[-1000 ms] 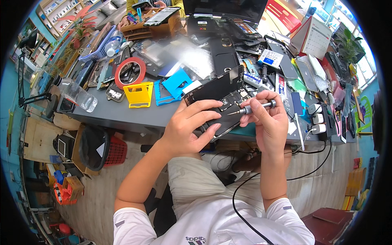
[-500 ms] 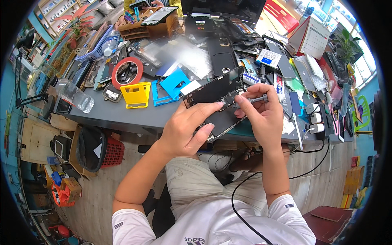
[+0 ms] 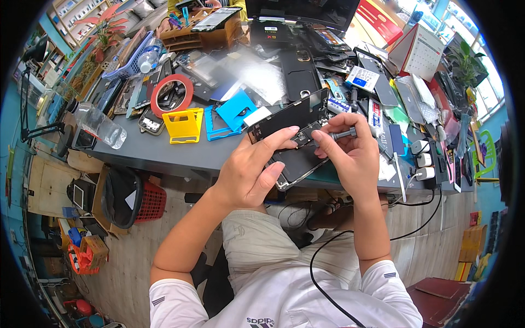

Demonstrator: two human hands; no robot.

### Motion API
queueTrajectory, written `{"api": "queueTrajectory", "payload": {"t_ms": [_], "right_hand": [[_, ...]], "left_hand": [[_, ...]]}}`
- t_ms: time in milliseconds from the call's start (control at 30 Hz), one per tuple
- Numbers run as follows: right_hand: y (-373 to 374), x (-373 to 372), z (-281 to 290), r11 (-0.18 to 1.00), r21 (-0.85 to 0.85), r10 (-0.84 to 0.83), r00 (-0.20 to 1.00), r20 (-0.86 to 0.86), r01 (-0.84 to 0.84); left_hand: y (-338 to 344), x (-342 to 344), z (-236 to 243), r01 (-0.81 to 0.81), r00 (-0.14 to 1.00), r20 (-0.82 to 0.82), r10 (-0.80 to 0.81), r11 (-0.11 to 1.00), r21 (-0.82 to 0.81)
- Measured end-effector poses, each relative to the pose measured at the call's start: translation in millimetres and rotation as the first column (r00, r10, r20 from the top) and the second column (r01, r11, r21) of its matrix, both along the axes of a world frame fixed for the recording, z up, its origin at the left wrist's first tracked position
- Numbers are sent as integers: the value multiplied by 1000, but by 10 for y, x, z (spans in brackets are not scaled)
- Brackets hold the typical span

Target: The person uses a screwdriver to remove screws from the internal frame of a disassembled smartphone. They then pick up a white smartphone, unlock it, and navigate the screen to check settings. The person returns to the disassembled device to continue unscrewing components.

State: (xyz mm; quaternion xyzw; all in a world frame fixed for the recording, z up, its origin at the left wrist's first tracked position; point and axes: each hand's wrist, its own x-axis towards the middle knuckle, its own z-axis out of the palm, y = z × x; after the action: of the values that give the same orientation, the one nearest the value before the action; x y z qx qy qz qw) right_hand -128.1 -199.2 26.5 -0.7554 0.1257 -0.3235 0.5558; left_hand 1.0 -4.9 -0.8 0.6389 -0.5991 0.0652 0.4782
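Note:
An opened black smartphone (image 3: 298,167) is held above the desk's front edge, its screen half (image 3: 290,117) raised at an angle over the exposed internals (image 3: 306,136). My left hand (image 3: 246,169) grips it at the left, fingertips resting by the circuit board. My right hand (image 3: 353,158) pinches a small grey screwdriver (image 3: 344,134) over the board; its tip is hard to make out behind my fingers. A yellow phone stand (image 3: 184,126) and a blue one (image 3: 238,115) stand left of the phone.
The grey desk (image 3: 164,156) is crowded with phone parts, red tape roll (image 3: 184,95), water bottle (image 3: 101,123), laptop (image 3: 301,13), calendar (image 3: 410,54) and power strip (image 3: 437,169). Another person's hand (image 3: 199,4) shows beyond. A bin (image 3: 147,202) stands below left; a black cable (image 3: 322,246) hangs by my lap.
My right hand has shifted slightly left and inward, bringing the screwdriver onto the board. My left hand's fingertips have moved up a little along the phone.

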Motion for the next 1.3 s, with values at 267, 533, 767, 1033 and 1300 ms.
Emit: {"api": "queueTrajectory", "payload": {"t_ms": [267, 533, 767, 1033, 1300], "right_hand": [[-5, -10, 37, 999, -33, 21, 999, -42, -22], [25, 4, 67, 984, -178, 12, 1000, -29, -17], [64, 89, 286, 823, -564, 59, 997, -45, -74], [53, 206, 454, 593, -801, 91, 995, -34, -82], [119, 220, 539, 537, -840, 108, 994, -27, -82]], "left_hand": [[9, -7, 13, -4, 1000, -19, 4, 1000, 7], [23, -3, -1, -12, 1000, -9, 12, 1000, 9], [16, -14, 6, 6, 999, -37, -7, 1000, -16], [-5, 15, -72, 18, 999, -28, -20, 996, -85], [8, -13, -60, 29, 997, -70, -35, 997, -73]]}}
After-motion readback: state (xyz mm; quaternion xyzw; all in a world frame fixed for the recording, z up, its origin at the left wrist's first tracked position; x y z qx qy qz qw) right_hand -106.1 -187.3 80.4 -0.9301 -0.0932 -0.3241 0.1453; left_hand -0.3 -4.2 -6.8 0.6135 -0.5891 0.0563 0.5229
